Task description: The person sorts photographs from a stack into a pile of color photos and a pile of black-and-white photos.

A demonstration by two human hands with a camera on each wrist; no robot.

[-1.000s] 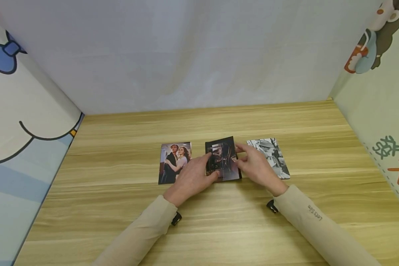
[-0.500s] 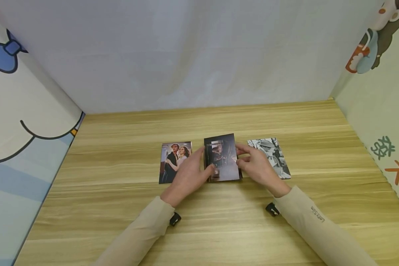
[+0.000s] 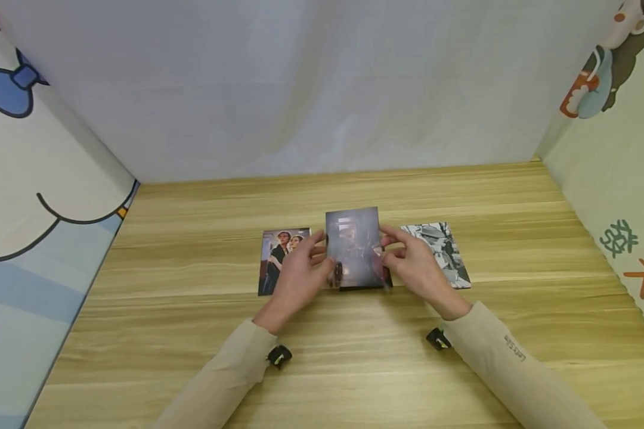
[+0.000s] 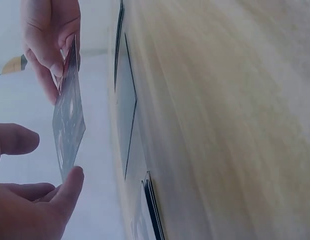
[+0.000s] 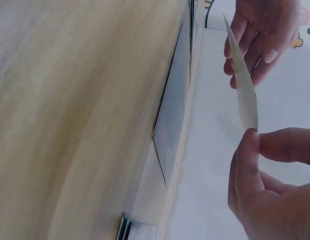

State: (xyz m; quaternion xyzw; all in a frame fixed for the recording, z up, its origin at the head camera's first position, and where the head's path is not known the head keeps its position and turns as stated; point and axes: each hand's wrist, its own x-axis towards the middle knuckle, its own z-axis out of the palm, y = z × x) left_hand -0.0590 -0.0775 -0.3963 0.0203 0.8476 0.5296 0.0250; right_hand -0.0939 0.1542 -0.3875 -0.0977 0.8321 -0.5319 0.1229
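A dark, glossy photo card (image 3: 354,247) is raised above the table at the centre. My right hand (image 3: 418,268) pinches its right edge between thumb and fingers; the right wrist view shows the pale back of the card (image 5: 246,95). My left hand (image 3: 300,274) is at the card's left edge, its fingers (image 4: 17,139) apart and its thumb close to the lower corner; whether it touches is unclear. Beneath lies another dark card (image 4: 127,110), mostly hidden from the head view. A colour photo card of a couple (image 3: 273,262) lies to the left, partly covered by my left hand.
A black-and-white photo card (image 3: 449,253) lies to the right, partly behind my right hand. The wooden table (image 3: 354,369) meets a white cloth wall (image 3: 322,89) at the back. Printed cartoon panels stand at the left (image 3: 59,179) and right (image 3: 606,179).
My right hand has lifted the top card off the one below, tilting it up and slightly leftward. My left hand has drawn back left, its fingers moving off the card's face to its edge.
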